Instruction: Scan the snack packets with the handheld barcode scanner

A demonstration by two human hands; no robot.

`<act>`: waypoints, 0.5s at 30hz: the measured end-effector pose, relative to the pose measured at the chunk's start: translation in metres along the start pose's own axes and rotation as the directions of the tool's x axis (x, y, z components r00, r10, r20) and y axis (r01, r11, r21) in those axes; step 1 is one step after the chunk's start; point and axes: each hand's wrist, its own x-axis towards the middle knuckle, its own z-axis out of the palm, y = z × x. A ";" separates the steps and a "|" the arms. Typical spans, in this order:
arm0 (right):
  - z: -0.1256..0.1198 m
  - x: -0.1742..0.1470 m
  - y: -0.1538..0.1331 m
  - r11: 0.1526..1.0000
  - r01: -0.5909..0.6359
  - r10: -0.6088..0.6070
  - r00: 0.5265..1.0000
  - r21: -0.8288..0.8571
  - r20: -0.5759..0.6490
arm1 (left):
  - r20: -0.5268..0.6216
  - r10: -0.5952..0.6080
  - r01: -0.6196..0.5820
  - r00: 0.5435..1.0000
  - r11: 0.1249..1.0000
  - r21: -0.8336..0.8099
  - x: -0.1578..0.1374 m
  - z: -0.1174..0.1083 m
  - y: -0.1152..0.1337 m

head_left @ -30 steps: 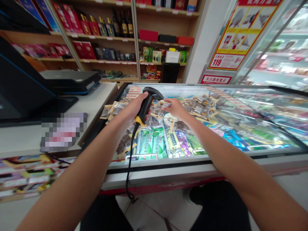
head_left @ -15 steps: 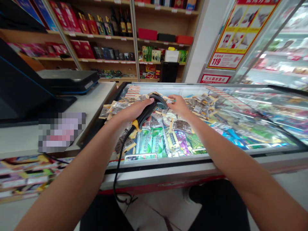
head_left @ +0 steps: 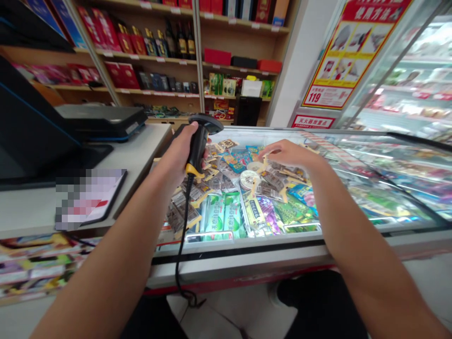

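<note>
My left hand [head_left: 189, 146] is closed around the handle of a black and yellow barcode scanner [head_left: 198, 146], which it holds upright above the left part of a glass-topped chest freezer. A black cable hangs from the scanner's lower end. My right hand [head_left: 286, 153] hovers over brown snack packets [head_left: 271, 183], palm down, its fingers apart and bent a little. Its fingertips are partly hidden among the packets. Between the hands lie blue packets [head_left: 238, 160] and a round white tub [head_left: 249, 179]. Green packets [head_left: 232, 212] show through the glass nearer me.
Left of me, a counter [head_left: 141, 165] carries a pixelated phone-like object [head_left: 102, 197], a scale [head_left: 102, 117] and a dark monitor. The chest freezer's front rim [head_left: 247, 254] runs before my legs. Shelves with bottles and boxes stand behind. A fire-safety poster [head_left: 353, 56] hangs at right.
My left hand has drawn the scanner left and up, tilting it upright. My right hand has moved right, away from the scanner; its fingers have come apart. More of the blue packets shows.
</note>
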 end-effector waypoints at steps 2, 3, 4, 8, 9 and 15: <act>0.006 0.015 -0.008 0.994 0.003 -0.006 1.000 -0.112 -0.029 | -0.034 0.021 -0.022 0.999 0.999 -0.026 0.001 -0.003 0.001; 0.013 0.026 -0.012 0.987 0.003 -0.009 0.999 -0.160 -0.040 | -0.044 0.030 -0.032 0.999 0.999 -0.033 0.001 -0.004 0.001; 0.021 0.040 -0.015 0.979 0.017 -0.026 0.999 -0.204 -0.041 | -0.048 0.034 -0.036 0.998 0.999 -0.035 0.000 -0.004 0.001; 0.063 0.103 -0.012 0.897 0.211 -0.225 0.974 -0.389 0.009 | -0.063 0.038 -0.039 0.997 0.999 -0.025 0.001 -0.002 -0.002; 0.072 0.117 -0.008 0.870 0.255 -0.264 0.964 -0.422 0.040 | -0.068 0.049 -0.050 0.997 0.999 -0.021 0.001 -0.001 -0.003; 0.101 0.164 0.013 0.840 0.224 -0.172 0.974 -0.494 0.149 | -0.048 0.090 -0.090 0.995 0.996 0.013 0.005 -0.001 -0.012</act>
